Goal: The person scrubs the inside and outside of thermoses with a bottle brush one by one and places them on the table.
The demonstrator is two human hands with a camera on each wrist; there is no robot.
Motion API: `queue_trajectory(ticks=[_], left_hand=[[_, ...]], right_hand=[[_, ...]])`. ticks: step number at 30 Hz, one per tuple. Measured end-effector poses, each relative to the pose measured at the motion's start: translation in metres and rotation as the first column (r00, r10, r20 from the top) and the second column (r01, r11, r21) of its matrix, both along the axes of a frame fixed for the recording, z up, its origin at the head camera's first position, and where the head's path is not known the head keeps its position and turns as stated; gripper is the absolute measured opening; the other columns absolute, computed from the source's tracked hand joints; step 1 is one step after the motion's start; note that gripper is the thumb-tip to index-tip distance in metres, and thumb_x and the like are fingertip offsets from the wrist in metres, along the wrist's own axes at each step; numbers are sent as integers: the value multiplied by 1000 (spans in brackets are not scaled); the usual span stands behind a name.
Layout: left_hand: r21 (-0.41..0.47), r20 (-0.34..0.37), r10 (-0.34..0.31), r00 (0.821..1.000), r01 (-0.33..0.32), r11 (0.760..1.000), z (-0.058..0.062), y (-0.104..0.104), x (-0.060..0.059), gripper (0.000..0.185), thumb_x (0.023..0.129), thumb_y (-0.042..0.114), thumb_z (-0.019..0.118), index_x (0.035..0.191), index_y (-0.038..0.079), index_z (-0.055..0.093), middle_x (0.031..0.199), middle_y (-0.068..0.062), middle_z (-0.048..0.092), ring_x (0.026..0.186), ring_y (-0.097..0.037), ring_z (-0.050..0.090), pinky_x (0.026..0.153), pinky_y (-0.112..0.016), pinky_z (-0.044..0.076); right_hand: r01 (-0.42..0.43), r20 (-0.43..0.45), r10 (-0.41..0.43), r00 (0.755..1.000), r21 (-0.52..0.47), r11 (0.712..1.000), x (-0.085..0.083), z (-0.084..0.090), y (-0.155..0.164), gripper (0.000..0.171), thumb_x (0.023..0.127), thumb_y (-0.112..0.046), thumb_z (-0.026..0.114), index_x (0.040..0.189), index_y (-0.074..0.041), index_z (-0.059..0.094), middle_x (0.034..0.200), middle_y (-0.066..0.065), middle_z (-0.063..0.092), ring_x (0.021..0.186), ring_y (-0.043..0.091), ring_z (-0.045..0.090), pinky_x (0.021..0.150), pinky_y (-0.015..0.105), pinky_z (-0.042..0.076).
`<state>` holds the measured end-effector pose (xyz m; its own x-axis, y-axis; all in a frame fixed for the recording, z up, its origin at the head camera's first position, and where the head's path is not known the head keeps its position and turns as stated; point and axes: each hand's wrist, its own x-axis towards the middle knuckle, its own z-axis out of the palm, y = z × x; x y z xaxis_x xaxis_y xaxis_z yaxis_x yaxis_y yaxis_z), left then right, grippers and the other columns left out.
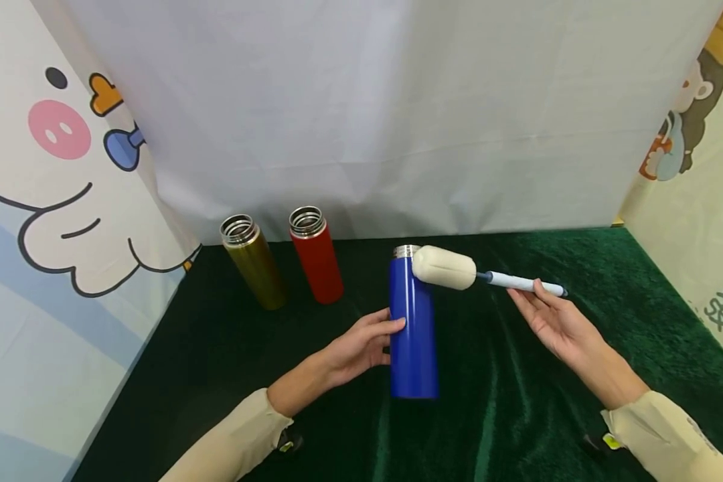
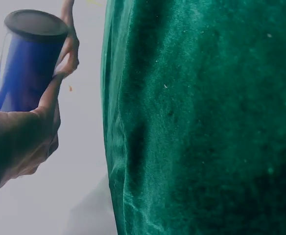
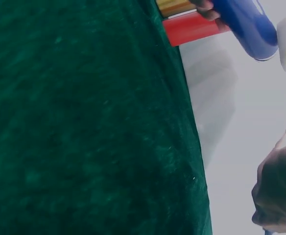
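Observation:
My left hand [image 1: 358, 347] grips a blue thermos bottle [image 1: 412, 355] around its middle, thumb across the front. The bottle stands nearly upright, with a bare steel neck at the top. In the left wrist view its dark base [image 2: 36, 23] shows, held off the cloth. Between thumb and fingers, my right hand [image 1: 563, 328] pinches the pale handle of a bottle brush [image 1: 521, 282]. The brush's cream sponge head [image 1: 446, 268] lies sideways by the bottle's neck, overlapping its upper right side in the head view; whether they touch I cannot tell.
At the back left stand a gold thermos bottle [image 1: 256, 271] and a red thermos bottle [image 1: 318, 268], both without lids. Dark green velvet cloth [image 1: 518, 415] covers the table. A white curtain [image 1: 385, 120] hangs behind, with cartoon-printed sheets at both sides.

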<state>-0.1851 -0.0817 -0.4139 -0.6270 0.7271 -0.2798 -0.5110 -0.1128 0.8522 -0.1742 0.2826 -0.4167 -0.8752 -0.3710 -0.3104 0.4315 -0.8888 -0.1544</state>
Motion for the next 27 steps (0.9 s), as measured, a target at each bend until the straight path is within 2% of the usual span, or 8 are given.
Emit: queue_trajectory(ticks=[3,6,12,15,17,22,24,27], left_hand=[[15,1,37,999,-37,999,0,0,-1,57,108,36,44,159,17,25,158,-15,42,133,-26,54,116,-55,42],[45,15,74,997,-75,996,0,2,-5,57,110,40,39,159,16,25,159,-15,41,131,-24,55,113,-51,46],[65,53,109,993,-113,992,0,3,-8,59,109,39,41,160,16,21,158,-15,41,128,-22,56,107,-44,51],[64,63,94,994,-98,993,1,3,-6,59,109,35,44,160,18,21,159,-14,40,132,-24,55,114,-52,45],[63,63,53,997,-57,996,1,3,-4,60,108,32,45,161,20,19,161,-15,38,136,-26,51,118,-57,39],[43,75,-71,995,68,997,-2,4,0,64,108,30,47,162,16,18,162,-17,35,140,-30,47,121,-59,34],[31,78,-86,993,84,996,-4,3,1,63,108,30,47,162,13,19,161,-18,36,138,-28,49,120,-58,36],[32,76,-70,995,68,997,-4,2,1,60,109,28,44,162,13,20,161,-18,36,135,-26,51,119,-57,37]], right_hand=[[-89,-77,96,992,82,993,3,-4,0,16,109,-14,45,119,-8,55,121,13,64,116,25,65,110,34,51],[-151,-175,179,968,161,975,4,-8,0,21,111,-17,39,119,-9,56,120,8,63,115,20,63,106,34,53],[-176,-229,221,948,204,963,6,-11,2,26,112,-17,36,119,-8,59,120,7,63,114,18,63,105,33,54],[-149,-204,193,960,212,966,5,-9,1,24,111,-16,38,118,-8,59,120,8,65,115,18,65,105,33,54],[-116,-160,149,976,197,973,4,-7,1,20,110,-15,42,118,-8,59,120,9,66,114,20,67,105,33,54],[5,-7,-5,1000,40,999,3,-1,4,16,106,-9,52,119,-4,58,119,18,68,116,30,69,111,33,49],[33,26,-33,999,-11,999,2,-1,5,17,105,-7,53,120,-2,59,119,22,68,118,32,69,114,32,47],[7,30,-6,1000,-20,1000,3,-3,6,17,105,-9,52,120,-2,59,120,21,67,119,32,68,114,33,46]])
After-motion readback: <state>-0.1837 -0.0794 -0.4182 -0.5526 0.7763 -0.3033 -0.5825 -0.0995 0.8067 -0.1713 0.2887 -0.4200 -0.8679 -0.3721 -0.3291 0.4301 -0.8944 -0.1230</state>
